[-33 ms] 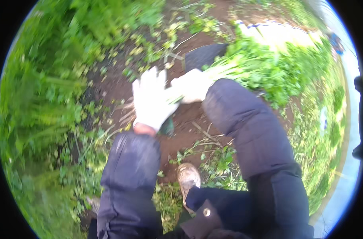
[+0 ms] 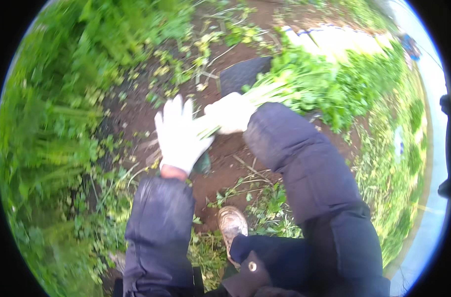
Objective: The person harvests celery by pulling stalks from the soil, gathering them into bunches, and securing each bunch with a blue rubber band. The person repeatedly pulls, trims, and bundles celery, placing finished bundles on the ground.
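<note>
My right hand (image 2: 230, 113), in a white glove, is closed around a bunch of leafy green stalks (image 2: 272, 94) that look like celery. The leafy end points to the upper right, and the cut-looking ends (image 2: 208, 129) stick out on the left side of my fist. Against those ends lies my left hand (image 2: 180, 133), also gloved in white, its fingers spread and pointing away from me. Whether its palm presses on the stalks cannot be made out. A small dark green thing (image 2: 202, 163) shows partly below my left palm.
Bundled pale-stemmed greens with blue ties (image 2: 339, 42) lie in a row at the upper right. A dark flat sheet (image 2: 242, 74) rests on the soil beyond my right hand. Dense green plants (image 2: 47, 133) stand along the left. My muddy shoe (image 2: 232, 225) is below.
The whole view has shifted slightly, so the hands and plants sit a little further left. Both hands keep the same pose on and beside the stalks.
</note>
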The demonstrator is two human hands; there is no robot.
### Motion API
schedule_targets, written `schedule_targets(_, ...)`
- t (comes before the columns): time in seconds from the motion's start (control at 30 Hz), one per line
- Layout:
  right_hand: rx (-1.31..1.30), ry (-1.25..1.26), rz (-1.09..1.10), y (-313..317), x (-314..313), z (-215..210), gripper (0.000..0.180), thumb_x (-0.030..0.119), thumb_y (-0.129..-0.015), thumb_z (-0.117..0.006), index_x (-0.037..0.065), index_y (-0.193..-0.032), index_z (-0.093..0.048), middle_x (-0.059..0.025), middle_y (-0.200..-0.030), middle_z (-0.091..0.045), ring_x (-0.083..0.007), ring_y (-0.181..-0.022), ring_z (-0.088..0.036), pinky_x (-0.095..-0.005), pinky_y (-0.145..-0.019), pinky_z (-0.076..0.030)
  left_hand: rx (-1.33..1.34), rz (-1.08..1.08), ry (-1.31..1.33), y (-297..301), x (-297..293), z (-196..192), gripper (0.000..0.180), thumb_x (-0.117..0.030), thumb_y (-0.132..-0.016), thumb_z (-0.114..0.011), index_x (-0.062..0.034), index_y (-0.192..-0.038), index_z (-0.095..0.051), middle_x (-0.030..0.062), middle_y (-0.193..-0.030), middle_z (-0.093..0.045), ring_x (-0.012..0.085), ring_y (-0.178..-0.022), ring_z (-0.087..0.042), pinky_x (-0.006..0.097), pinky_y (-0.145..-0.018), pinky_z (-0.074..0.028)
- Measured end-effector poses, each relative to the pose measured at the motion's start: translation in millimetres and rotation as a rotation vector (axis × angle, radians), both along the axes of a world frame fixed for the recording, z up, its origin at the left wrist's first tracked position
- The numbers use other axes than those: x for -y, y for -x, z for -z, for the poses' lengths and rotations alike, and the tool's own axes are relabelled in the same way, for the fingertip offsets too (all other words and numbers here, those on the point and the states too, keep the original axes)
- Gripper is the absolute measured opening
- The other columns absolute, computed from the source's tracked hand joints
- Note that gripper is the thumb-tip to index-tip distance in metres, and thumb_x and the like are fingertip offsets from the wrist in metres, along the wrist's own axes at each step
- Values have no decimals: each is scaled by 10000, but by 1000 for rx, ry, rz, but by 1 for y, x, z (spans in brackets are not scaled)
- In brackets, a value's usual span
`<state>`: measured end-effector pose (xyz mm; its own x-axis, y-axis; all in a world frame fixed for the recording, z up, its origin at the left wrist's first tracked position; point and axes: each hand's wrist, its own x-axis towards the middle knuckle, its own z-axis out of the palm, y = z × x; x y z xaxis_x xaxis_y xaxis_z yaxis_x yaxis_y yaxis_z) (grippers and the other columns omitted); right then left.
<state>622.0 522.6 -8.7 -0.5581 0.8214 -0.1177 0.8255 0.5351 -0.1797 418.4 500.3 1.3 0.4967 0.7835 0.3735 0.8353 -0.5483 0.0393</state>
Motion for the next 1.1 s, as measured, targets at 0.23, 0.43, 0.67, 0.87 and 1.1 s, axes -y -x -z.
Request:
schedule_targets(0.23, 106, -88, 136, 40, 29, -2, 215, 238, -806, -692, 127, -982, -639, -71, -963, -680, -275, -889, -683, -428, -774, -512, 54, -87, 154, 7, 22, 19, 544, -443, -618, -841, -129, -1008, -628, 94, -943, -631, 300, -848, -624, 442, -750, -473)
schedule_targets(0.43, -66, -92, 40, 63, 2, 16, 169, 232, -817, -664, 85, -899, -655, -96, -767, -699, -319, -735, -715, -449, -664, -549, 194, 61, 259, 18, -8, 23, 451, -408, -622, -830, -106, -842, -577, 103, -801, -617, 327, -788, -634, 454, -742, -495)
schedule_targets(0.67, -60, 14, -20, 51, -16, 14, 173, 237, -681, -749, 116, -792, -696, -104, -694, -698, -311, -697, -717, -431, -652, -556, 82, -65, 521, 14, -15, 13, 524, -411, -649, -823, -39, -971, -642, 162, -973, -690, 341, -931, -676, 441, -864, -518)
schedule_targets(0.87, -226, -67, -15, 46, -4, 23, 198, 205, -667, -752, 107, -819, -672, -127, -675, -662, -342, -685, -691, -451, -644, -543, 883, -138, 444, 59, 38, 23, 782, -289, -871, -747, 1, -1506, -393, 219, -1440, -524, 343, -1293, -518, 452, -1136, -360)
schedule_targets(1.1, -77, -78, -95, 42, -9, 28, 262, 354, -783, -698, 133, -924, -696, -110, -759, -696, -321, -685, -693, -442, -605, -551, 2034, -264, 1721, 20, 121, 58, 501, -354, -1008, -596, -95, -1429, -512, 107, -1031, -681, 225, -986, -687, 323, -844, -555)
